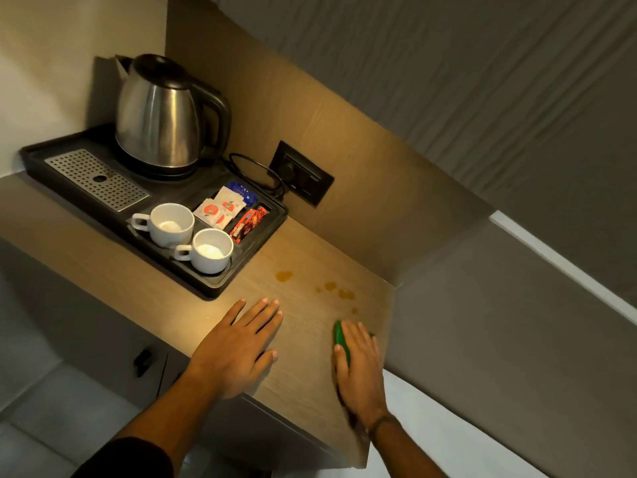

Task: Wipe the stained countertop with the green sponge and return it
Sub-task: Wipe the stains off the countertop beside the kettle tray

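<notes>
The right hand pressed on the green sponge; it looked soft and light. The left hand lay flat, holding nothing.

From my remote seat: the black plastic tray sits at the wooden countertop's left, steel kettle behind two white ceramic cups; amber stains lie right of it.
</notes>
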### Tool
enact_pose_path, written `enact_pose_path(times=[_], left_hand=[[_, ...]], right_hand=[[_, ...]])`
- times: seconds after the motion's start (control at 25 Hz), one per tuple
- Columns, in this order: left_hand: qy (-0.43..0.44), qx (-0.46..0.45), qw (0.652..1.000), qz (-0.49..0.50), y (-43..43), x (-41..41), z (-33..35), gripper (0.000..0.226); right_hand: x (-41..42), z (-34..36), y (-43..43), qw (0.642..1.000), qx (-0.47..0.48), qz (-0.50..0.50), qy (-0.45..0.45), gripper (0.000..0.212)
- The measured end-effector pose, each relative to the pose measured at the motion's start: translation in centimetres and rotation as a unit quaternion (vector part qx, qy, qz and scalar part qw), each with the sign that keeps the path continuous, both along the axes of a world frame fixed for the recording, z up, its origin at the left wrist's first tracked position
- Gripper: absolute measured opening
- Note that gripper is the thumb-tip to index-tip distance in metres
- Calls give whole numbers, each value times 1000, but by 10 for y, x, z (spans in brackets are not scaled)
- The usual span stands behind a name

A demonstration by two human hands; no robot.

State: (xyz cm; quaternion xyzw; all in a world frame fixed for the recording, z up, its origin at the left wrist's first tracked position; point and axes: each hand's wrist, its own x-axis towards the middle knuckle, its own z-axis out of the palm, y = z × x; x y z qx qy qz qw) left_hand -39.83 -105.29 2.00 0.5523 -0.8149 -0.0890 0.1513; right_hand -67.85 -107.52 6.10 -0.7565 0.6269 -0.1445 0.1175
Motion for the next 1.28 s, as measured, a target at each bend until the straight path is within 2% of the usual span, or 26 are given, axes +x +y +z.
enact_pose_path(times=[0.08,0.16,0.24,0.28,0.4,0.48,0.6,0.68,0.72,0.8,0.92,1.0,1.08,1.12,1.2,1.28], left_hand=[[0,0,1000,7,1,1,0,70],[5,3,1000,6,-1,1,1,70],[3,6,1000,-2,-1,1,3,70],[3,6,1000,-1,0,1,3,71],[11,4,1000,8,1,0,7,70],[5,4,1000,10,1,0,8,70],[2,6,1000,9,1,0,9,70],[0,9,1000,6,1,0,10,70],[0,9,1000,6,1,0,10,70],[0,14,1000,7,1,0,10,70],[-4,20,1000,7,1,0,11,70],[-10,29,1000,4,0,0,14,70],[-14,34,999,1,1,-1,16,70],[-13,35,999,1,1,-1,16,70],[-10,37,999,0,2,0,17,70],[-5,33,999,-1,1,1,16,70]], right_hand=[[-28,-5,30,999,-18,28,10,49],[-41,0,8,1000,-20,-20,5,47],[-19,12,-36,996,-8,-92,8,46],[-2,15,-49,996,-3,-91,16,47],[22,-1,-21,999,1,37,8,50],[-7,-7,20,998,0,63,18,51],[-33,-1,-7,1000,-13,-5,1,49],[-10,14,-65,997,-7,-81,7,47],[6,19,-84,996,5,-87,22,47],[27,12,-90,999,4,-27,23,48],[-4,3,-46,998,-15,55,5,48],[-18,7,-62,1000,-16,12,10,47],[5,21,-103,998,-3,-62,27,47],[22,24,-116,997,6,-66,34,47],[45,19,-108,1000,2,11,24,47],[24,8,-74,995,1,102,15,48]])
